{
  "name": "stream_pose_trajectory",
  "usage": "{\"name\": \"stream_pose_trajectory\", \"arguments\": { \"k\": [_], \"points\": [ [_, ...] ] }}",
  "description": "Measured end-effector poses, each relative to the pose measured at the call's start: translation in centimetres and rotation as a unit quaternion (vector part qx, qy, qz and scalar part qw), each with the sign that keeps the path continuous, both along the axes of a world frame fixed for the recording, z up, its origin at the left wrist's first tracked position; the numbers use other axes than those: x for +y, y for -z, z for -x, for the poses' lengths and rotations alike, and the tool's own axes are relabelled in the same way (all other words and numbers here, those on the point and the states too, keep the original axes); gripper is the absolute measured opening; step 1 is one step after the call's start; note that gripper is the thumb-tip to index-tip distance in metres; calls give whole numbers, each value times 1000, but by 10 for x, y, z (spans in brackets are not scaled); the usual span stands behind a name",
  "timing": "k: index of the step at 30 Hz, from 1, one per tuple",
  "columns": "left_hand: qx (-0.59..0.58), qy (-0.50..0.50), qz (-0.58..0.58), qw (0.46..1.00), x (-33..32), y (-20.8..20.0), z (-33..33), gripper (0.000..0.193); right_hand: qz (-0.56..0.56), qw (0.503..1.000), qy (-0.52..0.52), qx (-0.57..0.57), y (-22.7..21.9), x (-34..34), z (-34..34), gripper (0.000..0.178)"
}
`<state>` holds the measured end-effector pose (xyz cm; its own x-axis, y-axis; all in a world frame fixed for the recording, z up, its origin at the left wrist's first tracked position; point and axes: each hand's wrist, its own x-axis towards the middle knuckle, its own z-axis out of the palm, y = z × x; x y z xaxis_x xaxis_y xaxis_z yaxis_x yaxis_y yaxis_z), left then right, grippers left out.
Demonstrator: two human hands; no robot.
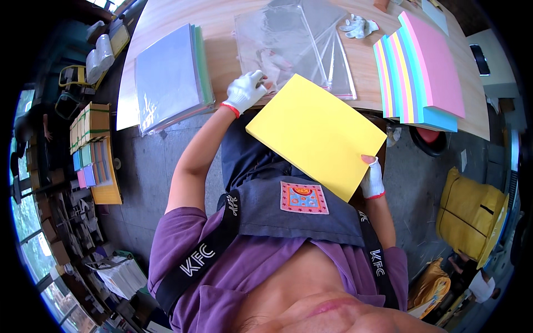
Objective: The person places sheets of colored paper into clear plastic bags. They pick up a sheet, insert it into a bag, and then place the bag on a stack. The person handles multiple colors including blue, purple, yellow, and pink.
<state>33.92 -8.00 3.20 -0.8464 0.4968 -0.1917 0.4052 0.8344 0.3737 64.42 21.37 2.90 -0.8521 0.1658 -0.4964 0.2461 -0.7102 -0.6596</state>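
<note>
My right hand, in a white glove with bare fingertips and a red cuff, grips the right edge of a thick stack of yellow paper. The thumb lies on top, and the fingers underneath are hidden. Tilted, the stack sits at the table's near edge, against my apron. My left hand, gloved the same way, has its fingers bent and a little apart. It is at the near left edge of the clear plastic bags, which lie flat on the table; whether the fingertips touch the film is unclear.
On the wooden table, a pile of plastic-wrapped paper stands left and a tall multicoloured paper stack right. A loose white glove lies behind. Strapped bundles stand on the left floor, a yellow wrapped bale on the right.
</note>
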Motion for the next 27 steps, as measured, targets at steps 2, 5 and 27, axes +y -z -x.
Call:
{"name": "stream_pose_trajectory", "arguments": {
  "k": [2, 5, 27],
  "points": [
    [-438, -69, -323, 836, 1, 6, 1, 53, 1, 1000, -9, 12, -6, 0, 10, 66],
    [-625, -102, -448, 631, -1, -11, -9, 62, -19, 999, -38, 26, -10, 8, 28, 68],
    [-114, -72, -495, 858, -13, 19, -3, 40, -453, 885, -85, 68, 2, 51, 158, 40]
  ]
}}
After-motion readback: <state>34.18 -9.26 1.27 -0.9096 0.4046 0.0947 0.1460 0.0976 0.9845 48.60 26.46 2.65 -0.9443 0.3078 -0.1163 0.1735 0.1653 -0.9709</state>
